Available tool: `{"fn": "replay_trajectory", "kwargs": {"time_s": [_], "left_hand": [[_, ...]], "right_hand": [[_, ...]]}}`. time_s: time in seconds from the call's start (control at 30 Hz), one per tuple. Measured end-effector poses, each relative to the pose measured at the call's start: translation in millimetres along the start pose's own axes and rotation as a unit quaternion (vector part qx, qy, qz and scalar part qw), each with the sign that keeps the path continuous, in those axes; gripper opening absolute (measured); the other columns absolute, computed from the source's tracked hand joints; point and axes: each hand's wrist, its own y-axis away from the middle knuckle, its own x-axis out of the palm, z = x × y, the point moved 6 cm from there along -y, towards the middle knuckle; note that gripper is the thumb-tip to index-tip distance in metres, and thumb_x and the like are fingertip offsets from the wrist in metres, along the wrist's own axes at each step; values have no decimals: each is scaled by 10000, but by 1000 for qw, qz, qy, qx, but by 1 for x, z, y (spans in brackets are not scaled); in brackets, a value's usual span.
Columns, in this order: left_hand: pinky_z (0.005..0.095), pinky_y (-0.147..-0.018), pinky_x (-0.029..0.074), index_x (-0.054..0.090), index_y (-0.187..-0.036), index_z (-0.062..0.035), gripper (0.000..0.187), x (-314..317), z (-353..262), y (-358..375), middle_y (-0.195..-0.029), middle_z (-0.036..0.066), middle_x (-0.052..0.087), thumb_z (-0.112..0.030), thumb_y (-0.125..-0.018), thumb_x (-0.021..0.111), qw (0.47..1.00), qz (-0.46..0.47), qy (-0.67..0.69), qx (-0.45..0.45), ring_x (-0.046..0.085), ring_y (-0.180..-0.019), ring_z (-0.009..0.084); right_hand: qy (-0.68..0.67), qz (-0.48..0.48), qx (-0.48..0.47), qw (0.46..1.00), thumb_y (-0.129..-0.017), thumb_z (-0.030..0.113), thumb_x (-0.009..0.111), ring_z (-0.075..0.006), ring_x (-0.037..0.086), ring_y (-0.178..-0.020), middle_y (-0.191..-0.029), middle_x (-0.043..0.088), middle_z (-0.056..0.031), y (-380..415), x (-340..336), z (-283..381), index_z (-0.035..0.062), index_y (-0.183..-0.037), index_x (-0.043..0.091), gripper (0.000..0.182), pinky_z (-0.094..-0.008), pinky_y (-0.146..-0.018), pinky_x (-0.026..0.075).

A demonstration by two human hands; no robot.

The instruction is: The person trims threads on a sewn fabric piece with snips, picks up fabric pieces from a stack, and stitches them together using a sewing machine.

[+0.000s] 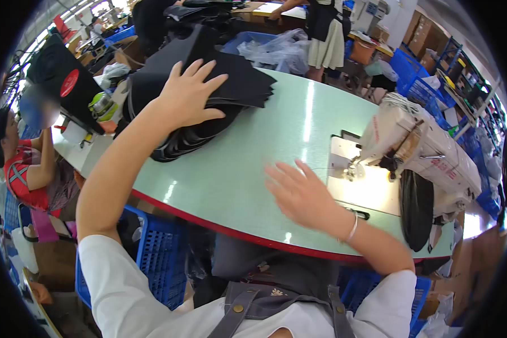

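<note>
My left hand [192, 96] lies with spread fingers on top of a tall stack of black fabric pieces [245, 84] at the left of the pale green table. The pieces overlap unevenly, and several curl down toward the tabletop. Over the middle of the table is my right hand [301, 191], slightly blurred, fingers apart and holding nothing. To its right stands a white sewing machine [414, 141] with a lit metal needle plate [357, 188]. A thin thread runs left from the needle area. A black piece of material [417, 208] hangs beside the machine's body.
The green table [236, 174] has a red front edge. A blue crate [162, 259] stands below it on the left. At left sits a person in red [28, 163]; another person [325, 39] stands beyond the table. A blue bin with clear plastic bags [279, 50] is behind.
</note>
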Motion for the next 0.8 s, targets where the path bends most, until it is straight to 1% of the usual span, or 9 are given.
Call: {"fn": "replay_trajectory", "kwargs": {"time_s": [0.1, 0.23, 0.43, 0.57, 0.6, 0.63, 0.7, 0.77, 0.8], "left_hand": [[581, -1124, 236, 410, -1459, -204, 707, 49, 12, -3, -1535, 148, 321, -479, -853, 649, 995, 99, -25, -4, 297, -1409, 374], [569, -1131, 230, 420, -1456, -204, 648, 50, 14, 7, -1535, 133, 330, -459, -890, 607, 999, 39, -7, -15, 293, -1415, 363], [577, -1163, 141, 476, -1426, -167, 515, 46, 37, -2, -1565, 125, 292, -452, -1002, 414, 965, 139, 201, -91, 191, -1467, 341], [470, -1022, 405, 624, -1211, -37, 407, 27, 45, -15, -1261, 221, 593, -342, -994, 464, 963, 113, 232, -73, 525, -1209, 383], [470, -861, 472, 654, -1022, 3, 345, 20, 49, -18, -1001, 225, 666, -295, -976, 487, 983, 56, 165, -58, 609, -974, 408], [498, -818, 467, 638, -965, 3, 331, 12, 57, -18, -926, 214, 662, -283, -978, 471, 988, -2, 116, -103, 610, -931, 411], [477, -840, 506, 640, -1051, -50, 277, 0, 94, -21, -1029, 199, 657, -180, -975, 408, 986, -96, 16, -138, 647, -944, 376], [494, -828, 513, 599, -1181, -68, 357, 3, 182, -5, -1091, 204, 658, -258, -999, 357, 941, -274, 2, -199, 646, -971, 385], [490, -840, 511, 593, -1200, -72, 347, -11, 201, 2, -1126, 193, 652, -250, -1003, 370, 926, -248, -34, -283, 644, -992, 378]], "right_hand": [[5, 36, 114, 993, -785, 176, 686, -325, 460, -1279, -1396, 483, -159, 63, -12, -1, 41, -1223, 579, 471, -501, -1049, 378], [39, -3, 299, 954, -785, 159, 704, -316, 535, -1136, -1265, 557, -150, 142, -29, -32, 28, -1174, 610, 421, -446, -934, 454], [1, -18, 281, 959, -767, 88, 710, -269, 553, -821, -890, 563, -95, 179, -27, -47, 13, -1096, 638, 345, -387, -725, 474], [-3, -46, 284, 958, -766, 96, 709, -269, 546, -818, -869, 537, -96, 187, -29, -51, 17, -1076, 632, 330, -388, -715, 467], [-10, -55, 292, 955, -764, 96, 708, -267, 547, -819, -869, 535, -95, 189, -30, -52, 19, -1066, 628, 322, -386, -715, 468], [-17, -64, 301, 951, -762, 95, 708, -265, 548, -820, -869, 532, -94, 192, -31, -52, 20, -1056, 624, 315, -383, -715, 469], [-12, -73, 303, 950, -752, 82, 715, -265, 554, -802, -868, 541, -94, 195, -32, -52, 22, -1069, 621, 336, -377, -699, 471], [-9, -83, 305, 949, -741, 69, 722, -266, 559, -783, -867, 550, -94, 199, -34, -51, 23, -1081, 619, 358, -370, -683, 472], [-7, -94, 307, 947, -730, 67, 728, -263, 563, -777, -863, 552, -91, 201, -35, -50, 25, -1075, 625, 362, -368, -677, 476]]}}
